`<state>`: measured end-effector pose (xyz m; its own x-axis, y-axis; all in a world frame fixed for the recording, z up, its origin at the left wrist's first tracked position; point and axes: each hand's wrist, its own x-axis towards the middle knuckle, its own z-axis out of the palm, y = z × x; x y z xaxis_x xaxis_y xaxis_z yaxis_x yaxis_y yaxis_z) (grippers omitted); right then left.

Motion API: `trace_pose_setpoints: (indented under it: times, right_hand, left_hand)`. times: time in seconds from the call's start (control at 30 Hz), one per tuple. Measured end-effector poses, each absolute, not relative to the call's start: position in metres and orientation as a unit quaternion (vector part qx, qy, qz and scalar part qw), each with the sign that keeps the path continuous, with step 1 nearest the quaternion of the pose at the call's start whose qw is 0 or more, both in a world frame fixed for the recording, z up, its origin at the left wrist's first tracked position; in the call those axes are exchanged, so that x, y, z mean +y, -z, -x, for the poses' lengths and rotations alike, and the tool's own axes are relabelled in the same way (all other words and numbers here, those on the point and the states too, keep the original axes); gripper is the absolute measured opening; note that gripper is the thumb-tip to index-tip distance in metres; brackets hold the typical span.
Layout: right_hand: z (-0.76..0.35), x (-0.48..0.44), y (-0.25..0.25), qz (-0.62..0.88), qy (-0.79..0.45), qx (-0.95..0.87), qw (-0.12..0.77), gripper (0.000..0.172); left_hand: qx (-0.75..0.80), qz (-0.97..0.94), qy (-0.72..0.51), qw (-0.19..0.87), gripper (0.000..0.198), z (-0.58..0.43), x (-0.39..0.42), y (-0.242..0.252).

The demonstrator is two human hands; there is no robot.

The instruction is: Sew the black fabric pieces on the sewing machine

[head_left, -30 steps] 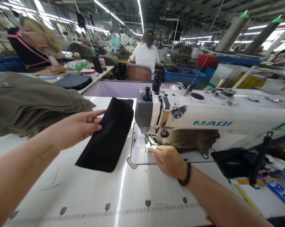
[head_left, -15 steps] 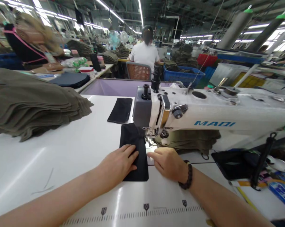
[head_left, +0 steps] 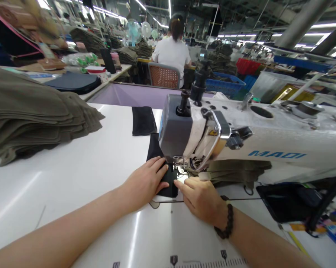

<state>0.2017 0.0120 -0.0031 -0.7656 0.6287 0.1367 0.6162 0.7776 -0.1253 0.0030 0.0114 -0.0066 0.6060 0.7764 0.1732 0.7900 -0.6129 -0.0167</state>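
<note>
A black fabric piece (head_left: 170,188) lies on the white table under the head of a sewing machine (head_left: 175,130); its far end shows left of the machine. My left hand (head_left: 147,182) rests flat on this fabric with fingers stretched forward, not gripping it. My right hand (head_left: 200,195) is at the fabric's right edge, index fingertip touching or nearly touching it. Its other fingers are curled, and I cannot make out anything inside them. A second black fabric piece (head_left: 144,121) lies farther back, left of the machine head.
A tall stack of olive fabric (head_left: 39,115) stands on the left. More olive fabric (head_left: 237,173) lies beneath the machine arm, with a black tray (head_left: 282,201) to the right. Beyond the table, a person in white (head_left: 172,52) sits on a chair (head_left: 164,76).
The black fabric under my left hand has moved forward past the machine's needle area, so less of it shows on the near side. My hands stay beside it, and the head view has shifted.
</note>
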Motion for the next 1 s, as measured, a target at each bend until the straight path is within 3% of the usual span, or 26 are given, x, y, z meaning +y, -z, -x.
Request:
trace_pose_setpoints:
  times: [0.33, 0.83, 1.0]
  right_hand:
    - [-0.2022, 0.0121, 0.0082, 0.343, -0.044, -0.933, 0.099, 0.027]
    - [-0.2012, 0.0123, 0.0062, 0.356, -0.055, -0.928, 0.096, 0.032]
    - [-0.2034, 0.0121, 0.0045, 0.316, -0.04, -0.942, 0.105, 0.021]
  left_hand:
    - [-0.437, 0.894, 0.101, 0.025, 0.041, -0.0019, 0.015, 0.0087]
    - [-0.447, 0.889, 0.09, 0.037, 0.042, -0.0019, 0.0178, 0.0097]
    - [-0.369, 0.925, 0.087, 0.004, 0.021, -0.0012, 0.0094, 0.0042]
